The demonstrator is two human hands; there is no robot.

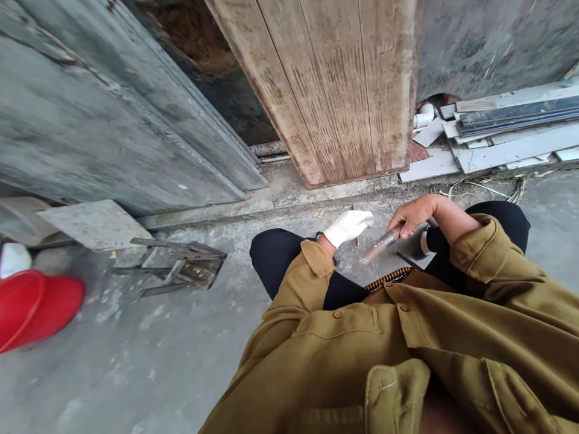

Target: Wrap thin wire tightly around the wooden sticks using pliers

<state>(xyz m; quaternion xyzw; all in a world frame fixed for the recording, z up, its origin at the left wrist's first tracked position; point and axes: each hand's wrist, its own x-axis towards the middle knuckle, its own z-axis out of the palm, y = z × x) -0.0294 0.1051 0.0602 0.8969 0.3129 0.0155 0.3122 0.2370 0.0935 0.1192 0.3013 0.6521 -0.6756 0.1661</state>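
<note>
Nearest is the olive-brown jacket (pixel 335 355), a creased cloth with stitched seams and small round buttons, its cuffs pushed back from the wrists. Dark, smooth-looking trousers (pixel 275 259) cover the bent knees spread to either side. Between the knees, the bare right hand (pixel 414 217) is closed around a hand tool (pixel 380 246) — a roughly cylindrical, brownish length, blurred, slanting down toward the ground on the left. The left hand (pixel 347 228) wears a white knit glove with greyed fingertips; its fingers are bent, near the tool's lower end but apart from it. A thin reddish rod (pixel 357 240) shows just behind the glove, and I cannot tell whether those fingers grip it.

Around them lies rough, stained concrete ground (pixel 172 349). To the left sit a small frame of weathered wooden slats (pixel 199 265), a flat mottled board (pixel 97 224) and a rounded, glossy red container (pixel 45 307).

Beyond a low concrete ledge (pixel 289 181), a grooved, worn wooden panel (pixel 335 90) stands upright. Right of it lie long, straight-edged pale strips (pixel 515 155) in a pile beside a curved white pipe (pixel 424 116) — smooth shapes against a blotchy grey wall (pixel 497 42).
</note>
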